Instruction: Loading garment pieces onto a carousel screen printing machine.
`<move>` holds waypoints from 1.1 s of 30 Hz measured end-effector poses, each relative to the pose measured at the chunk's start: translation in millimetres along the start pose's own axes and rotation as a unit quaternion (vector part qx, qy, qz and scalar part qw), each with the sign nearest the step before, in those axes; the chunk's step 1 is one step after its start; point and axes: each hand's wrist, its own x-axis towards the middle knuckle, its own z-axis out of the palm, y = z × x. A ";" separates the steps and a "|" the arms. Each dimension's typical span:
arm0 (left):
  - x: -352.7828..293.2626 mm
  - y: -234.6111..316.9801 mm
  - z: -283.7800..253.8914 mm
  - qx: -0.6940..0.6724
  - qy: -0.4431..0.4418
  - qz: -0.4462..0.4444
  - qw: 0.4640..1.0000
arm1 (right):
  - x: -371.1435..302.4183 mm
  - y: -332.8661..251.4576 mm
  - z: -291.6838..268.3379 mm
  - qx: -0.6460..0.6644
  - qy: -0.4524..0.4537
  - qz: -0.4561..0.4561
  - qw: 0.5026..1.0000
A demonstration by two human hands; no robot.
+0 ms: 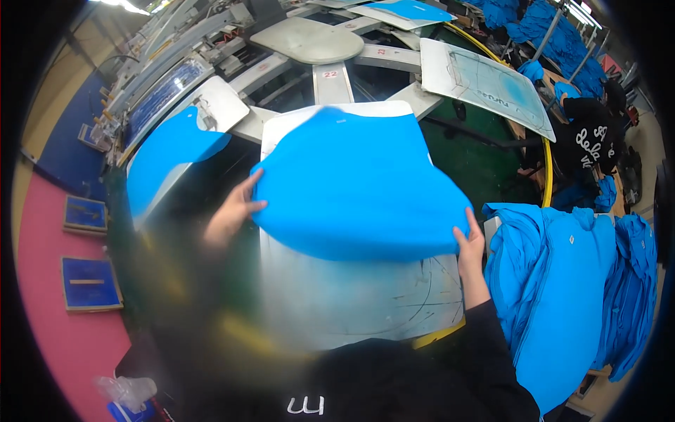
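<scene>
A bright blue fabric piece [351, 183] stretches between my two hands over a pale, flat printing board [337, 295]. Its far part lies on the board, while the near edge is lifted and bows toward me. My left hand [233, 211] pinches the fabric's left edge between thumb and fingers. At the right edge my right hand [472, 243] grips it the same way, fingers pointing up. The near half of the board shows bare, with dark scratches and a bluish stain. Part of the lower left is blurred.
A tall stack of blue fabric [555, 281] stands at my right. Another blue piece [169, 155] lies on the left board. A stained board [489, 84] and an uncovered grey board [309, 39] sit farther round the machine. A person in black [594, 133] works at far right.
</scene>
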 end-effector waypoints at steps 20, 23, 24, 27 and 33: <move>-111.8 -217.1 83.6 0.116 0.262 -0.017 0.958 | -90.9 144.4 -25.5 -0.412 -0.013 -0.071 0.908; -126.0 -216.3 81.5 0.082 0.216 -0.042 0.972 | -96.8 144.6 -48.0 -0.357 -0.033 -0.044 0.932; -132.5 -218.0 81.4 0.082 0.218 -0.045 0.971 | -99.8 139.0 -49.5 -0.312 -0.042 0.002 0.949; -153.9 -224.8 82.9 0.101 0.222 -0.039 0.969 | -107.6 122.8 -53.8 -0.294 -0.088 0.050 0.951; -183.7 -202.8 112.2 0.179 0.250 -0.075 0.949 | -129.0 101.6 -57.4 -0.282 -0.112 0.066 0.951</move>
